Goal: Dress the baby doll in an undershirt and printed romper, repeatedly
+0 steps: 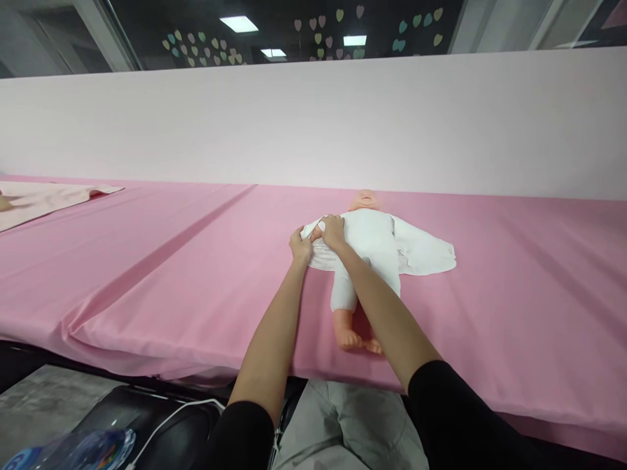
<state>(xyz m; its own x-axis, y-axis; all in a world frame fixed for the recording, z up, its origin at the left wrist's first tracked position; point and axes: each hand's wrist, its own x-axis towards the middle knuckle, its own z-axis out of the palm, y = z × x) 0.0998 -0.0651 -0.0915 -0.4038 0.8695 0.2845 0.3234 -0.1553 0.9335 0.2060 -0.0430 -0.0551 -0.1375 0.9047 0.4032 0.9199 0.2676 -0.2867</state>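
A baby doll (369, 245) lies on its back on the pink table cover (171, 261), head away from me, bare feet (355, 339) toward the near edge. It wears a white garment (377, 238); one sleeve or flap (426, 254) spreads flat to the right. My left hand (300, 248) pinches the white cloth at the doll's left arm. My right hand (333, 232) is closed on the same sleeve just beside it, and a bit of the doll's hand shows between my fingers.
A pale pink cloth (49, 196) lies at the far left of the table. A pink-white wall panel (313, 124) runs behind. Below the table edge are a black bag (147, 424) with a white cable and a plastic-wrapped item (83, 450).
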